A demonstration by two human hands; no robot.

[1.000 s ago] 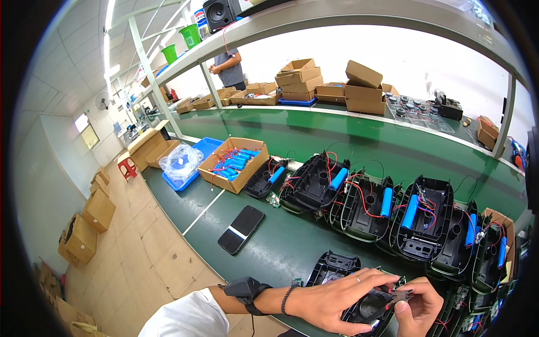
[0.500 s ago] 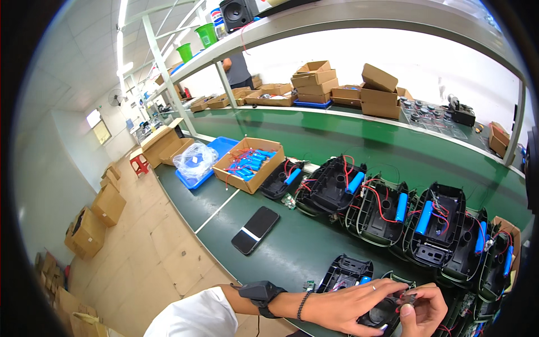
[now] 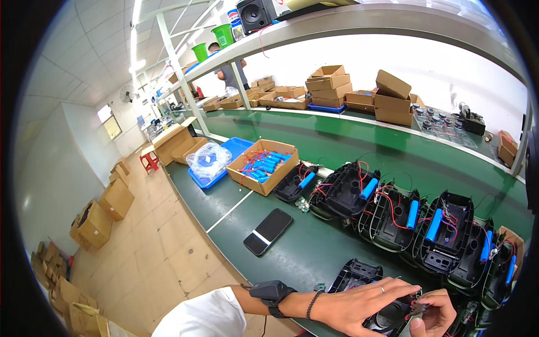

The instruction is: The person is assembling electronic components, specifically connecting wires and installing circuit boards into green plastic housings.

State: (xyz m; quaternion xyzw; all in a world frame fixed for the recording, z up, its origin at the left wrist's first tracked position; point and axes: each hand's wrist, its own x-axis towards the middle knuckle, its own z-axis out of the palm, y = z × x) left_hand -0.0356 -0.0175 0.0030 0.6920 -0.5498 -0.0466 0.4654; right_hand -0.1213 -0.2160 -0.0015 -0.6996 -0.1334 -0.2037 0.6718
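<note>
My left hand (image 3: 359, 306), with a ring, a dark bead bracelet and a black wrist device, stretches over a black plastic housing (image 3: 387, 317) at the lower right. Its fingers are spread, their tips close to the small part in my other hand. My right hand (image 3: 437, 314) is closed, pinching a small grey part (image 3: 416, 310) with red wires between thumb and fingers. The part's exact kind is too small to tell. Just beyond my left hand lies another black housing (image 3: 356, 274), partly hidden by it.
Several black housings (image 3: 390, 216) with blue cells and red wires line the green bench. Left of them are a carton (image 3: 292, 163) of blue cells, a blue tray (image 3: 238, 145) with a plastic bag, and a phone (image 3: 268, 231). A person (image 3: 233, 73) stands far back.
The view has swung slightly left, so the scene sits further right. My hands stay over the same housing, with the right still pinching the small part. The person in the background shows more fully.
</note>
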